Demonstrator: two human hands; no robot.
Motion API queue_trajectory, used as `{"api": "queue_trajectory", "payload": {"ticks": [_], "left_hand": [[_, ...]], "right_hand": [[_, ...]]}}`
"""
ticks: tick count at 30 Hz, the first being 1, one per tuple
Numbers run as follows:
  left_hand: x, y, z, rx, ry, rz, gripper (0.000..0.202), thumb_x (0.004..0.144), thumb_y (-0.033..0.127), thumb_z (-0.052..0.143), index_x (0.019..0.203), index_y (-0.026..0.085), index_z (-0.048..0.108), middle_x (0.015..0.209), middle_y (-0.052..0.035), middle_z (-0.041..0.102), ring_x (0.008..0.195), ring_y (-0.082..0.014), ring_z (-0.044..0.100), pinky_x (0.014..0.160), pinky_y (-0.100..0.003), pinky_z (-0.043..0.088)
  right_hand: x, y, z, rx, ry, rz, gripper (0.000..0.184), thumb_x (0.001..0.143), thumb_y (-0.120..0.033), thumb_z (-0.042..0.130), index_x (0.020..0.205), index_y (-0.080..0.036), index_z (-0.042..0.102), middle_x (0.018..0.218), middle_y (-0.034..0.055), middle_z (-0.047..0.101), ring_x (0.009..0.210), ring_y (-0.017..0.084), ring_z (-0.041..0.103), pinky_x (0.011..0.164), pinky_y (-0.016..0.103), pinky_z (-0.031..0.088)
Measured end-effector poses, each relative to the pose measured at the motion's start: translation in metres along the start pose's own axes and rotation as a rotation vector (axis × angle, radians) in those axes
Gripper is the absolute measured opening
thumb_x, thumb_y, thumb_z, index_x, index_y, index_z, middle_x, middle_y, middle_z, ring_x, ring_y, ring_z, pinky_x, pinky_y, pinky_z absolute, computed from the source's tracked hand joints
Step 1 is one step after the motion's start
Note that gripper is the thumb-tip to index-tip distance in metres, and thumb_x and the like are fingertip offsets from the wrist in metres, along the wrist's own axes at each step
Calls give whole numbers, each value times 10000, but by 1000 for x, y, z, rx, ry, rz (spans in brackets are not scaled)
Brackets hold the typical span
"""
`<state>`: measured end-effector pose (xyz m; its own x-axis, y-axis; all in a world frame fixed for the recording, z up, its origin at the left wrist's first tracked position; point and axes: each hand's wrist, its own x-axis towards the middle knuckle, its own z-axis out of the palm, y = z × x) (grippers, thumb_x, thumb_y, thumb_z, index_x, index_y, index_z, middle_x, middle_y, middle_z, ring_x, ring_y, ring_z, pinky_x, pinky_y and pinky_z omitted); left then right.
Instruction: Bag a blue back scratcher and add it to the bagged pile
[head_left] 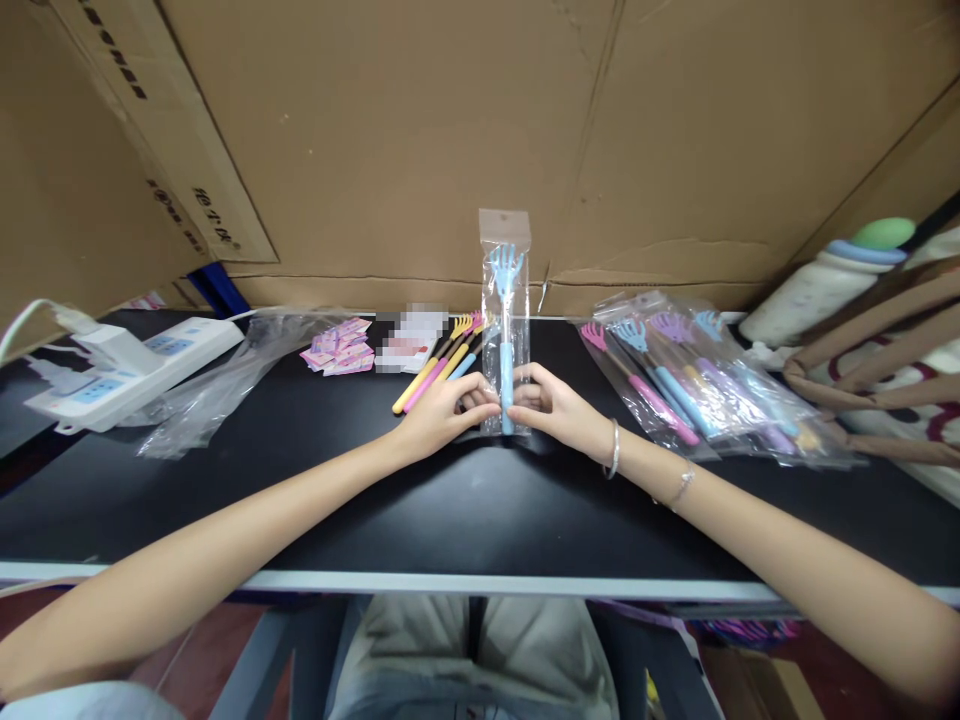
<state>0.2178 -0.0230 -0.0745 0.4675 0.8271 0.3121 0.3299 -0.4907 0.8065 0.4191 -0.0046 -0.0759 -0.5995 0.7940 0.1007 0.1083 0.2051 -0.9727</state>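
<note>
**Both hands on 1 bagged blue scratcher, centre of table**

We see the left hand [444,412] and right hand [551,405] meeting at the bottom end of a clear bag [505,330] that stands upright on the black table [450,510]. Inside it is a blue back scratcher [505,340], claw end up, handle down. Each grip is narrow, fingertips pinched on the bag's lower edge from either side; the 2 hands nearly touch.

Just behind the left hand lie loose scratchers [442,365] with yellow, pink and blue handles, unbagged. Right of the right hand, a pile of bagged scratchers [690,385] lies flat. Farther left: small pink cards [341,347], empty clear bags [217,385], and a white power strip [127,375]. At far right, a bottle [817,285] lies beside a striped bag [885,370]. Cardboard [420,140] forms the backdrop.
</note>
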Motion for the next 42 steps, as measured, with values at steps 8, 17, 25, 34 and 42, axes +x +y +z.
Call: {"api": "queue_trajectory", "payload": {"ticks": [8,17,25,34,42], "left_hand": [[-2,-1,-1,1,-37,10,190,903,340,501,900,160,560,741,-13,637,669,-119,595,647,-234,458],[-3,-3,0,150,-73,96,116,867,209,519,871,161,624,789,-21,645,662,-103,569,623,-212,430],[-3,-5,0,193,-85,140,135,859,200,519,878,172,650,825,-16,650,660,-98,557,651,-217,434],[-3,-5,0,164,-117,79,152,850,185,521,898,161,663,763,-9,687,634,-91,573,619,-195,422],[-2,-6,0,154,-122,81,158,842,163,515,906,151,659,749,-10,691,654,-99,590,642,-200,426]], "right_hand": [[1,-22,-22,24,-30,88,447,711,-339,742,1006,-194,439,772,-21,620,703,134,621,649,270,484],[-15,-52,-64,-73,58,144,370,712,-330,728,1012,-187,566,758,1,622,648,117,569,589,255,462],[-76,-56,-123,-135,347,180,248,796,-276,668,1034,-207,676,1104,118,666,985,186,634,813,300,500],[-137,-47,-207,-118,675,336,319,836,-28,572,1067,-198,712,1168,200,645,1002,156,644,801,303,455],[-148,-38,-225,-316,665,440,278,844,-120,577,1098,-164,680,1165,217,642,917,162,676,731,265,475]]}}
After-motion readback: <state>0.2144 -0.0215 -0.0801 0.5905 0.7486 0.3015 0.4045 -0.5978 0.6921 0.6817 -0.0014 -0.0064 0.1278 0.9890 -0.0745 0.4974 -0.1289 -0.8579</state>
